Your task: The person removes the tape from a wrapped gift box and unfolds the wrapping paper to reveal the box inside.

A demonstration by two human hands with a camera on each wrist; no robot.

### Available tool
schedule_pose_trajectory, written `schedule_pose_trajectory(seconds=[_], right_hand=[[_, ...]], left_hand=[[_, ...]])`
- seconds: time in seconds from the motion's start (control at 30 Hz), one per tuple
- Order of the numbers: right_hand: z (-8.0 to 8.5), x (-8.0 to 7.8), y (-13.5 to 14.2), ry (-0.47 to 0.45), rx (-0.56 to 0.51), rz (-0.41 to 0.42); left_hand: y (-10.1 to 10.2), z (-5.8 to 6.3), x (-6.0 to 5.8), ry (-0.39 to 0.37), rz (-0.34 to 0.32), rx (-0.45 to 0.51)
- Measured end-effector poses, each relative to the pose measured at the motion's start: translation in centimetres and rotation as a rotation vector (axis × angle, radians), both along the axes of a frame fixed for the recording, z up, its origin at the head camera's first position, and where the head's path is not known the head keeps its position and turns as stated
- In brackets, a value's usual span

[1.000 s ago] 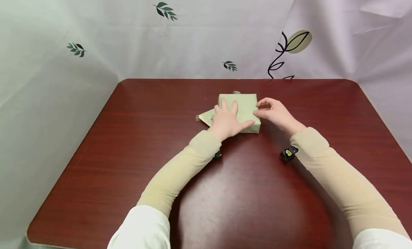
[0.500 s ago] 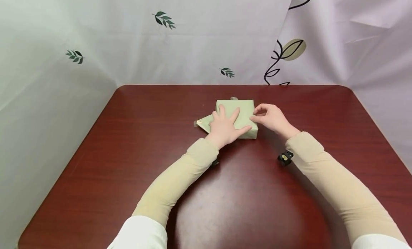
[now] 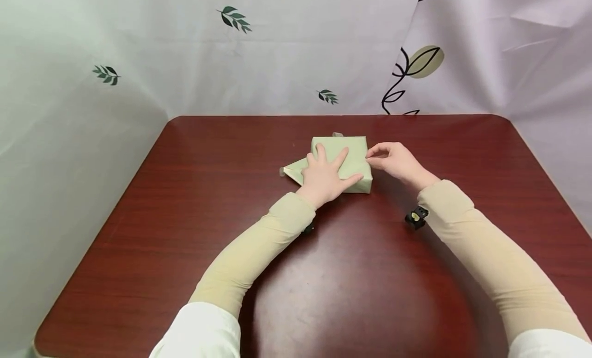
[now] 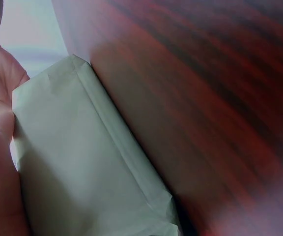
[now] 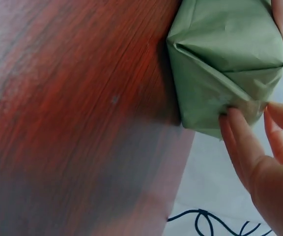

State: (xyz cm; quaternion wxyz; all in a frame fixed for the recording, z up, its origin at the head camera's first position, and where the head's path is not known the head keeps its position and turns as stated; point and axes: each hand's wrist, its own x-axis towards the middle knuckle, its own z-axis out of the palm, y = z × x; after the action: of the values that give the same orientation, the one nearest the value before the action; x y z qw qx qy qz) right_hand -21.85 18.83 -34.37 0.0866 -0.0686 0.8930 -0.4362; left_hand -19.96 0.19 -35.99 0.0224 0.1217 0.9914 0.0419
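A flat box wrapped in pale green paper (image 3: 355, 160) lies on the dark red-brown table. My left hand (image 3: 322, 178) rests on its top with the fingers spread and the thumb toward the right end. At that right end is my right hand (image 3: 395, 164). In the right wrist view, its fingertips (image 5: 236, 117) press on the folded end flap (image 5: 205, 98), and the thumb touches the box's upper edge. A shiny piece of clear tape (image 5: 253, 110) shows between fingertips and thumb. The left end's paper flap (image 3: 296, 169) sticks out in a point, unfolded.
Small bits of tape jut from the left flap's tip (image 3: 282, 171) and from the box's far side (image 3: 338, 134). The table (image 3: 208, 152) reaches back to a pale curtain (image 3: 277, 50) with leaf prints. Each wrist wears a small black camera.
The head view tilts down and back slightly. My left hand stays spread on the box, and my right fingers remain at its right end with only small shifts.
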Motion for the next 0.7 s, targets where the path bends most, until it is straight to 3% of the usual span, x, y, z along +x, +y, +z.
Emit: schedule_pose_trajectory(seconds=[0.4, 0.57, 0.7], right_hand=[[0.75, -0.04, -0.84, 0.05, 0.132, -0.002], [0.74, -0.18, -0.45, 0.057, 0.119, 0.0], [0.21, -0.25, 0.04, 0.021, 0.036, 0.011]], left_hand=[[-0.07, -0.28, -0.11, -0.014, -0.001, -0.009], [0.04, -0.09, -0.21, -0.018, 0.002, -0.002], [-0.01, -0.02, -0.25, -0.024, 0.006, -0.004]])
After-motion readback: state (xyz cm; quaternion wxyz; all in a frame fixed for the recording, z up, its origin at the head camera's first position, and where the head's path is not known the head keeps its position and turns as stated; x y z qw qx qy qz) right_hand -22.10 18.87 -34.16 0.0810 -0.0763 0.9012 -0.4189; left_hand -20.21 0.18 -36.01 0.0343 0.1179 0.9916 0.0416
